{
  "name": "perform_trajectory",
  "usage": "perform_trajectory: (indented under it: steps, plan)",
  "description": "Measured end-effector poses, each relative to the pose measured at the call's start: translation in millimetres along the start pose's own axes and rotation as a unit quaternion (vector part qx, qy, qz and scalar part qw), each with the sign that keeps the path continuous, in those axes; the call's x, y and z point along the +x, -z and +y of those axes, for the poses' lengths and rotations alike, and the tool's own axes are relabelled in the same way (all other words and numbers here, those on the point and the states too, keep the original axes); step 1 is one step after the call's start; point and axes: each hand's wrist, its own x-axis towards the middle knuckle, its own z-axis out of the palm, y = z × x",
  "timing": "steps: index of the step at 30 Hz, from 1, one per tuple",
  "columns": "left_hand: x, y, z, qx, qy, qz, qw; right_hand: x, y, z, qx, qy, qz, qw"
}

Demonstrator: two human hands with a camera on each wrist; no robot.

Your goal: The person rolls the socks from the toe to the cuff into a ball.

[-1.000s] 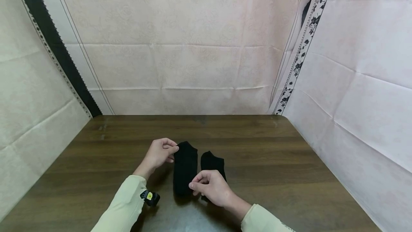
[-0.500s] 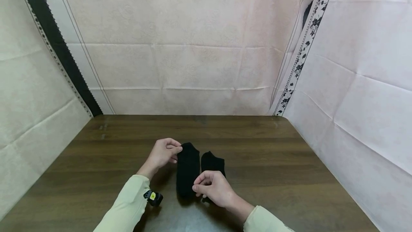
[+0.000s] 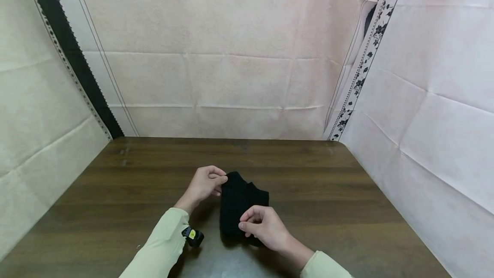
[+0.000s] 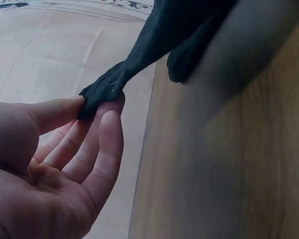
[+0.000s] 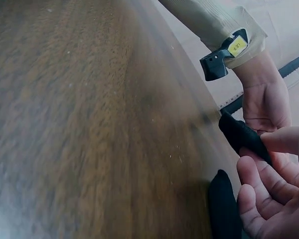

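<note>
Two black socks are together in the head view. My left hand pinches the upper left corner of the left sock between thumb and fingers. At this sock's lower right edge my right hand pinches it too. The right sock is partly covered by the left sock and my right hand. In the left wrist view the cloth of the held sock is drawn taut away from the fingertips. The right wrist view has the held sock's end in my fingers, with the other sock beneath.
A brown wooden table lies under the socks. Pale cloth hangs behind it and along both sides. A small black device with a yellow label is strapped at the left sleeve.
Both hands have moved right with the left sock. The gap between the socks has closed, and the left sock now overlaps the right one, which stays in place.
</note>
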Motion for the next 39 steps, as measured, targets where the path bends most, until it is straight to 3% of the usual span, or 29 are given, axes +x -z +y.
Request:
perform_trajectory:
  steps: [27,39]
  plan:
    - [13.2,-38.0,7.4,-0.025,0.002,-0.036,0.9990,-19.5,32.8,10.9,0.004,0.002,0.029,1.000]
    - [17.6,-51.8,7.7,-0.010,0.005,-0.046,0.9989,-26.1,38.3,14.6,0.000,0.000,0.033,0.999]
